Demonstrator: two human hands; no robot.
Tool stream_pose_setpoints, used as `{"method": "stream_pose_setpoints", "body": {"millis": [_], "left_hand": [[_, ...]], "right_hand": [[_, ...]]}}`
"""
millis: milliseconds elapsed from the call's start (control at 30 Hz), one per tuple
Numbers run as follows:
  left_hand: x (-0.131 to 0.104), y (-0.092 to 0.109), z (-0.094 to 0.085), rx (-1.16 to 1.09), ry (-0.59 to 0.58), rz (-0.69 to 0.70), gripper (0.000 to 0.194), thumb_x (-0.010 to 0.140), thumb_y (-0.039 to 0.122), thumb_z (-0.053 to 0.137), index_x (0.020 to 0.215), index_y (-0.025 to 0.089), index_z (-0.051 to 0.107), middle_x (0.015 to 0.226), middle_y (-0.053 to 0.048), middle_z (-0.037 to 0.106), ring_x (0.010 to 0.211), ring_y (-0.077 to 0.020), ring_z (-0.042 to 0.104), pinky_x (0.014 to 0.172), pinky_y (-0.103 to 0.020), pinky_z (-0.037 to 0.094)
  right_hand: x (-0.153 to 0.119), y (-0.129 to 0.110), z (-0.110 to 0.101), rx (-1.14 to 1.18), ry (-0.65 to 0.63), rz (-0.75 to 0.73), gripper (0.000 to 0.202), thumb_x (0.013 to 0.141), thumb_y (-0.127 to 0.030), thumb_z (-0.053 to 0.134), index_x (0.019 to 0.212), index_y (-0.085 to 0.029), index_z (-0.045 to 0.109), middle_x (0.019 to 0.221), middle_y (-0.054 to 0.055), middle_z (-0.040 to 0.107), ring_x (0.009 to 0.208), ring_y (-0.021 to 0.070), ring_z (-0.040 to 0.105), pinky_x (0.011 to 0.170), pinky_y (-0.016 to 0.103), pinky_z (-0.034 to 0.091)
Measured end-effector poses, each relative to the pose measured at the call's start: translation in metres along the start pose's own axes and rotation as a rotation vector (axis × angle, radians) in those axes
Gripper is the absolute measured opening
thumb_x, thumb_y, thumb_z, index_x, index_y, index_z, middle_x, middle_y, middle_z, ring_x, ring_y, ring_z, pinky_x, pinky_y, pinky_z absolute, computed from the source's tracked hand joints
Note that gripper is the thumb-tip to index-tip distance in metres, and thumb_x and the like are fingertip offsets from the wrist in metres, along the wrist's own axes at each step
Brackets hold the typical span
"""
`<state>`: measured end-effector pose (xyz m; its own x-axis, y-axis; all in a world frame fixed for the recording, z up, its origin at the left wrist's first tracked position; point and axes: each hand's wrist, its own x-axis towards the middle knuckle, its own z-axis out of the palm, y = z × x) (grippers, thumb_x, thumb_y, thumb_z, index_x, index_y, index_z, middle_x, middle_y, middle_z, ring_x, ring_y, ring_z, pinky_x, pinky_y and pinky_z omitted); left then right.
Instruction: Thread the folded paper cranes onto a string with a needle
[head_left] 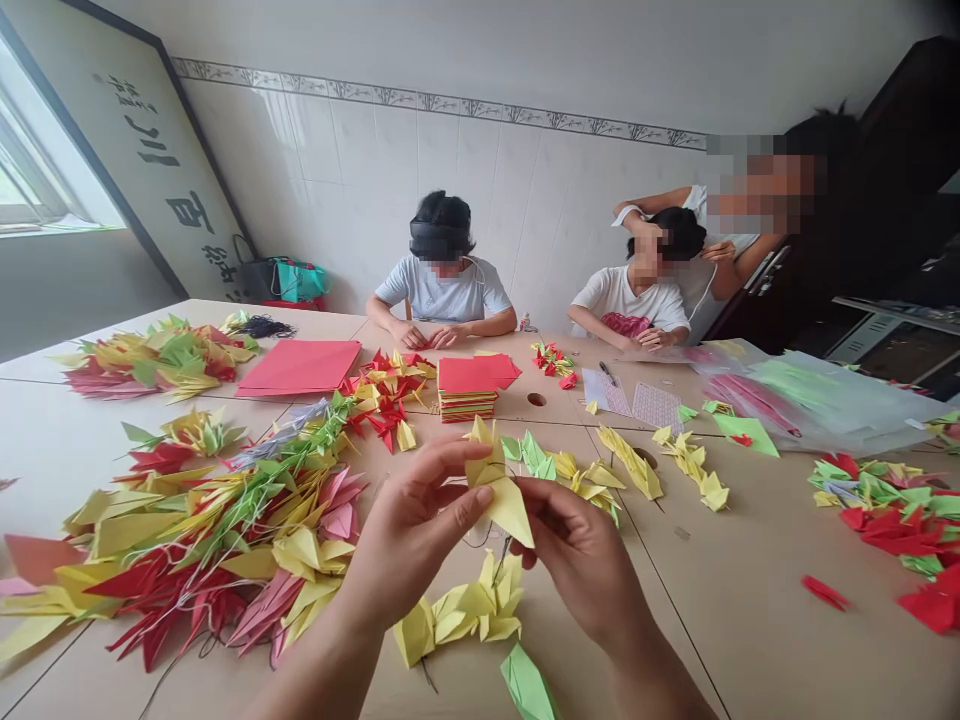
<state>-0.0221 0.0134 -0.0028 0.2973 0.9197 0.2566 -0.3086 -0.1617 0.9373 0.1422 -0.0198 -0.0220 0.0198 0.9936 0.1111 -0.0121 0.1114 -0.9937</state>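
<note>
My left hand (420, 515) pinches the yellow folded paper (508, 503) above the table (757, 590), short of its far edge; its long axis slants, lower tip pointing down-right beside my narrowly curled right hand (581, 550), whose hold I cannot tell

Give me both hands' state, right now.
Left hand: closed grip, pinching the folded yellow paper.
Right hand: fingers curled at the paper's right side; whether they pinch anything can't be told.

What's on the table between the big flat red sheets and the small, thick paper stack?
Folded red and yellow pieces lie between the red sheets and the stack, seen in the head view.
</note>
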Motion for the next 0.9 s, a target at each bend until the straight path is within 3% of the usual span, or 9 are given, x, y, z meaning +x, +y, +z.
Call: {"method": "stream_pose_setpoints", "body": {"millis": [167,300,400,567,767,900], "left_hand": [[-0.001,0.002,-0.005,0.156,0.074,0.067,0.025,0.083,0.024,0.069,0.106,0.032,0.069,0.118,-0.002,0.055,0.094,-0.0151,0.064,0.078,-0.023,0.057],[0.006,0.001,-0.014,0.274,0.233,0.222,0.026,0.083,0.021,0.067,0.106,0.033,0.069,0.117,-0.001,0.055,0.102,-0.0143,0.06,0.079,-0.018,0.056],[0.011,0.004,-0.021,0.297,0.31,0.251,0.026,0.083,0.018,0.068,0.105,0.032,0.069,0.115,-0.001,0.057,0.096,-0.0114,0.061,0.076,-0.015,0.055],[0.007,0.009,-0.016,0.162,0.232,0.172,0.025,0.084,0.017,0.066,0.106,0.03,0.067,0.107,-0.001,0.064,0.087,-0.0102,0.063,0.068,-0.014,0.056],[-0.005,0.009,0.0,0.152,0.066,0.132,0.027,0.087,0.016,0.062,0.108,0.032,0.065,0.109,-0.001,0.064,0.098,-0.0136,0.063,0.078,-0.019,0.055],[-0.01,0.007,0.002,0.291,0.013,0.127,0.031,0.089,0.017,0.06,0.113,0.037,0.062,0.109,0.002,0.063,0.103,-0.013,0.06,0.088,-0.022,0.051]], "right_hand": [[0.014,-0.002,0.003,-0.071,-0.028,0.029,0.024,0.082,-0.042,0.066,0.081,-0.018,0.068,0.06,-0.002,0.059,0.055,0.0093,0.054,0.051,0.019,0.045],[0.016,0.003,-0.009,-0.139,-0.013,0.048,0.026,0.082,-0.043,0.066,0.078,-0.018,0.066,0.061,-0.002,0.058,0.055,0.0097,0.054,0.049,0.019,0.044],[0.015,0.003,-0.016,-0.173,0.007,0.047,0.024,0.083,-0.042,0.065,0.079,-0.019,0.067,0.06,-0.001,0.059,0.056,0.0104,0.053,0.05,0.019,0.045],[0.008,-0.001,-0.014,-0.224,0.023,0.021,0.022,0.083,-0.042,0.065,0.088,-0.022,0.072,0.064,-0.001,0.061,0.059,0.011,0.056,0.053,0.019,0.048],[0.003,-0.005,-0.006,-0.158,0.006,-0.039,0.025,0.077,-0.041,0.071,0.097,-0.026,0.075,0.071,0.0,0.067,0.059,0.0121,0.062,0.051,0.02,0.053],[0.0,-0.01,-0.004,-0.143,0.153,-0.114,0.014,0.081,-0.035,0.068,0.091,-0.028,0.075,0.063,-0.003,0.066,0.054,0.009,0.06,0.049,0.016,0.052]]}}
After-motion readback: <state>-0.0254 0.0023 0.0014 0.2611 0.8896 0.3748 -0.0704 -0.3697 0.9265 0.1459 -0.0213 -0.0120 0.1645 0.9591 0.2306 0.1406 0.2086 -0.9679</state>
